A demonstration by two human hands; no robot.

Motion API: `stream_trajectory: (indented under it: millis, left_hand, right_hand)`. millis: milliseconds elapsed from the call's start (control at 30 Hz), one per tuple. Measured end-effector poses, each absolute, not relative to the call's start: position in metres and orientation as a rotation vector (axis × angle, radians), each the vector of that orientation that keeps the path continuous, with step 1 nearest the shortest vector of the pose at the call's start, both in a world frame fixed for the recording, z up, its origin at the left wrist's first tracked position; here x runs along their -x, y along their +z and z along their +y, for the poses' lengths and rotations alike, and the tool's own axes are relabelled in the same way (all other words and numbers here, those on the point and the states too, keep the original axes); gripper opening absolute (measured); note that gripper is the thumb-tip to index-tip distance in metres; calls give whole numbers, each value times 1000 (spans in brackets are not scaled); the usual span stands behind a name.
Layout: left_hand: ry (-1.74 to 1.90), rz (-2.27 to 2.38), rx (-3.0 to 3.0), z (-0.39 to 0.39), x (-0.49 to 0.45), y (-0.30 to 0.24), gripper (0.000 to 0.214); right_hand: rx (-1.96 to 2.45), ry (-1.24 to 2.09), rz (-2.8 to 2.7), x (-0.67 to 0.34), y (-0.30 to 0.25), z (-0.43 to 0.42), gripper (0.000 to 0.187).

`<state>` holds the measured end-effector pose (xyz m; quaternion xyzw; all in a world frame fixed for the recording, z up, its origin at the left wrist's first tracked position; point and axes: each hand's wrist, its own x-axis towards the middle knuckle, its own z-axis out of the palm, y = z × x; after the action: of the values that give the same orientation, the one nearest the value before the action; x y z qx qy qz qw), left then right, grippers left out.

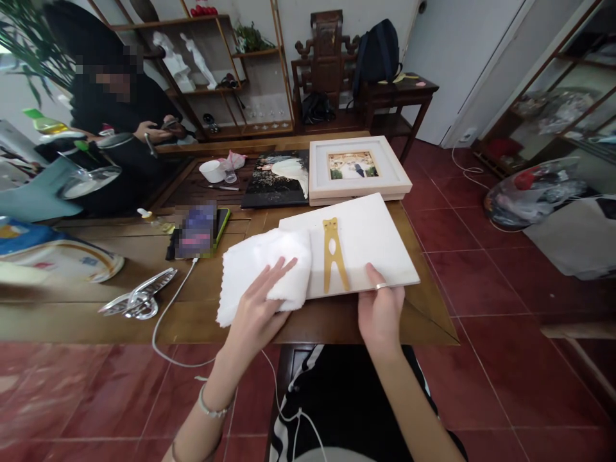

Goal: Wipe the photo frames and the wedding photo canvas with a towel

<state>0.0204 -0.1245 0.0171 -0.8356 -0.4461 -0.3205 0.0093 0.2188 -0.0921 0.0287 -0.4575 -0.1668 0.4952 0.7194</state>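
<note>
A white board-like frame back [366, 240] lies on the wooden table [202, 314] with a gold stand piece [333, 253] on it. My left hand [257, 308] lies flat with fingers stretched on a white cloth [260, 266] that overlaps the board's left edge. My right hand [380, 308] grips the board's near edge, thumb on top, a ring on one finger.
Behind the board lie a white framed photo [357, 168] and a dark photo print [279, 179]. A phone [197, 232] with a white cable, a silver ornament [139, 298], a plate [62, 260] and a white cup [212, 171] sit to the left. Another person [120, 96] sits at far left.
</note>
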Motion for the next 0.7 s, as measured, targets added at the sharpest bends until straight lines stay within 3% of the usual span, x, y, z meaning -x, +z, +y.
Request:
stream_trajectory:
  millis: [233,467,700]
  left_hand:
    - [-893,-1371,2649,-122,-3,36,33]
    - [-887,-1439,2693,-120,8,34,30]
    - [-858,-1459,2803,-119,23,42,30]
  right_hand:
    - [1113,1356,-710,-277,25,-97,32]
    - [1466,1428,-1287,-313,29,-72,62]
    - [1675,1357,-1672,-316,36,-54,41]
